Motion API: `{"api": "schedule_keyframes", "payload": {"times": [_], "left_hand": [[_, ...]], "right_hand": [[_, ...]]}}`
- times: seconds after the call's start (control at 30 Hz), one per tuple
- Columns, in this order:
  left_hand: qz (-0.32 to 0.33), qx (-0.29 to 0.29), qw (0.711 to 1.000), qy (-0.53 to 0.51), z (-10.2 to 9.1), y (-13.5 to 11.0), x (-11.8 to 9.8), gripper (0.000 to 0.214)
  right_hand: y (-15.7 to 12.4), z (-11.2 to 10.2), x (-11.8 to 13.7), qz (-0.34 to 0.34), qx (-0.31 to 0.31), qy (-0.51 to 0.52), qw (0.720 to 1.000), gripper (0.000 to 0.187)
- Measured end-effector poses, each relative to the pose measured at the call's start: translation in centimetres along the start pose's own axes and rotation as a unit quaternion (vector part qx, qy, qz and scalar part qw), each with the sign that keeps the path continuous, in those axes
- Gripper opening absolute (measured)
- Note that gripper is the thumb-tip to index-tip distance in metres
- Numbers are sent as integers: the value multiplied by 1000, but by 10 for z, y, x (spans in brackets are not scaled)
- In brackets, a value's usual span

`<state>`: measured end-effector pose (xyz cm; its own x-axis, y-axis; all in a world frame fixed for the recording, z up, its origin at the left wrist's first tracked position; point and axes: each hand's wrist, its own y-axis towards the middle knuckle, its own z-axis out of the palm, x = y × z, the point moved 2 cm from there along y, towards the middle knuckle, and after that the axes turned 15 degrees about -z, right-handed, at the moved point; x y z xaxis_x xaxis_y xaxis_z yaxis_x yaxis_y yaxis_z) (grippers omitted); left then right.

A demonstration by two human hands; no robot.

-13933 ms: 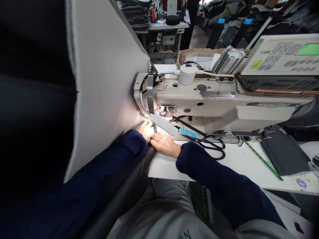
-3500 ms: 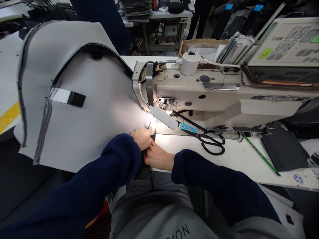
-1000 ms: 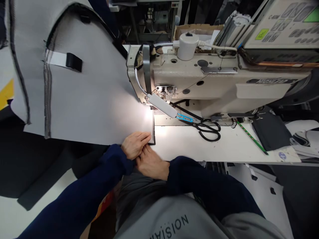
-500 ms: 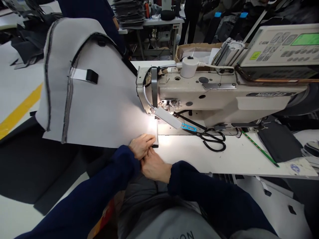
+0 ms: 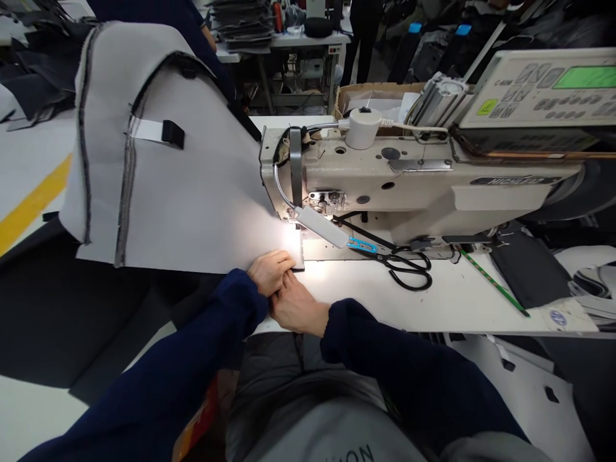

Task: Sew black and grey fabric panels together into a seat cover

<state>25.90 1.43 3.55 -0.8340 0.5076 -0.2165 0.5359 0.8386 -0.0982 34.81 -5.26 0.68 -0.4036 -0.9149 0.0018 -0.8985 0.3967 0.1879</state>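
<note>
A large light-grey fabric panel (image 5: 206, 173) with a dark backing lies under the lit needle area of the sewing machine (image 5: 356, 167). My left hand (image 5: 271, 272) rests on the panel's near right corner, its fingers closed over the edge. Right beside it, touching it, my right hand (image 5: 297, 304) is closed at the same near edge; its fingertips are partly hidden under the left hand. A small lamp (image 5: 321, 226) lights the spot just ahead of both hands. Dark seams run along the panel's left part, with a white and black tab (image 5: 172, 133) on it.
Black-handled scissors (image 5: 407, 264) lie on the white table (image 5: 356, 301) right of my hands. Farther right are a green striped stick (image 5: 495, 282) and dark fabric pieces (image 5: 534, 266). A control panel (image 5: 543, 90) stands above the machine. Another person (image 5: 158, 22) is behind the panel.
The panel has slid a little away from me under the needle, and both hands have moved forward with it. The whole view has shifted slightly.
</note>
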Motion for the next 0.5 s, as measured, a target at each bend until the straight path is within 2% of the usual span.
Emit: {"api": "schedule_keyframes", "payload": {"times": [0.3, 0.5], "left_hand": [[34, -26, 999, 14, 4, 16, 5, 31], [34, -13, 998, 49, 3, 28, 10, 26]], "right_hand": [[8, -4, -14, -26, 34, 36, 998, 21], [14, 8, -26, -16, 39, 10, 999, 27]]}}
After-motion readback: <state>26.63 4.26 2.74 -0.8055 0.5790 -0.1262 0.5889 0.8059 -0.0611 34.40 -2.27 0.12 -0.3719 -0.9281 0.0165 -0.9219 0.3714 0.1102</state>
